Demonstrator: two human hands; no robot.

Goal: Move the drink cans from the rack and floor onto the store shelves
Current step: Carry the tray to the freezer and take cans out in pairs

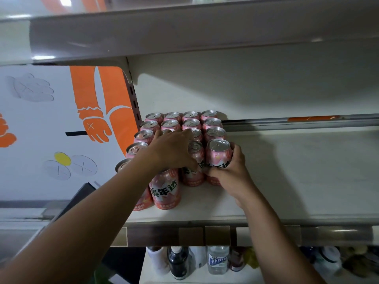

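Several pink drink cans point(190, 124) stand in tight rows at the left end of a white store shelf point(287, 181). My right hand point(229, 171) is wrapped around the front can of the rightmost row point(218, 152), which stands upright on the shelf. My left hand point(174, 150) reaches over the group, fingers closed on the can beside it point(194, 158). A front can with a big printed label point(165, 191) stands nearest me, untouched, partly under my left forearm.
The shelf to the right of the cans is bare up to a metal rail point(297, 124) at the back. An upper shelf point(184, 37) hangs overhead. Bottles point(217, 261) stand on the shelf below. A white wall with orange drawings point(61, 119) lies left.
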